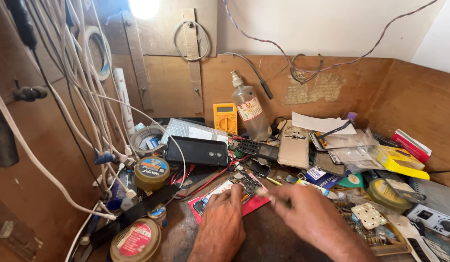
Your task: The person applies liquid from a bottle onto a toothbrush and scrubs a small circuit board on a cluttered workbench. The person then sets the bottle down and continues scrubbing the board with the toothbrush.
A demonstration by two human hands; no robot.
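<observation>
Far left: a bundle of white cables (84, 73) hangs down the wooden wall.

Left foreground: a round tin with a red and white label (135, 240) sits at the bench edge; a second round tin with a blue label (151, 172) stands further back.

Behind it: a roll of tape (146, 139), then a black phone (196, 151) lying face down.

Rear centre: a yellow multimeter (225, 118) leans against the back board, with a clear plastic bottle (250, 114) just beside it, tilted.

Centre: the left hand (220, 221) rests on the bench, fingertips pressing a small phone circuit board (246, 185). The board lies on a red card (234, 199) near the front of the bench, between the two hands.

Right of centre: the right hand (307, 213) is blurred, fingers pinched near the board's right edge; whether it grips a tool I cannot tell. The hands sit close together, not touching.

Behind: a gold phone back cover (294, 144) lies flat.

Right: a yellow box (399, 162), a white keypad membrane (369, 215), and a grey bench instrument (431, 213) at the far edge.
</observation>
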